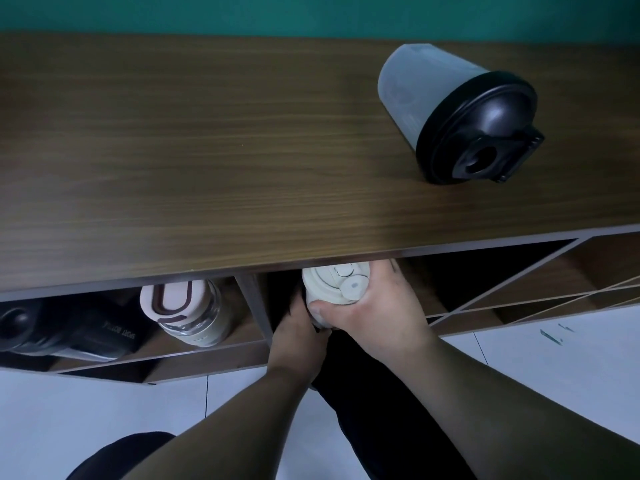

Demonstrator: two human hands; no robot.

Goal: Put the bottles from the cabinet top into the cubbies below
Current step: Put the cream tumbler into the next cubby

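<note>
A cream-lidded bottle sits at the mouth of the middle cubby, just under the cabinet top's front edge. My right hand wraps its upper part, thumb across the front. My left hand grips it lower down, where the body is hidden. On the wooden cabinet top at the right stands a grey translucent shaker bottle with a black flip lid. The left cubby holds a glass bottle with a cream and brown lid and a dark bottle lying on its side.
A divider panel separates the left cubby from the middle one. The right cubby has thin diagonal strips across its front. A green wall runs behind the cabinet. White floor tiles and my dark trousers are below.
</note>
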